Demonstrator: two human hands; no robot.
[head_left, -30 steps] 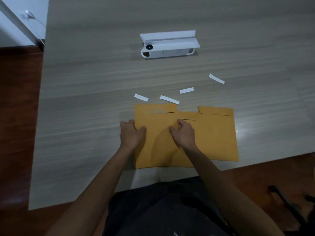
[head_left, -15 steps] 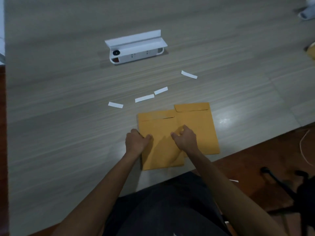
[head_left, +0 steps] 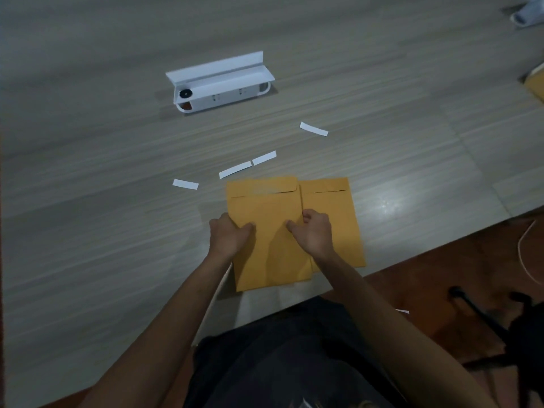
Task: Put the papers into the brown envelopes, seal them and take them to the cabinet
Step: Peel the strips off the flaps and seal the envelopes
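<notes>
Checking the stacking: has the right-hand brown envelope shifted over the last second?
Yes. The right-hand brown envelope has slid left under the left envelope, judged against the fixed white paper strips.

My one view comes from a camera on my head, looking forward and steeply down over my forearms onto the grey wood-grain table [head_left: 88, 231]. It sits close above the near edge, my dark lap at bottom.
</notes>
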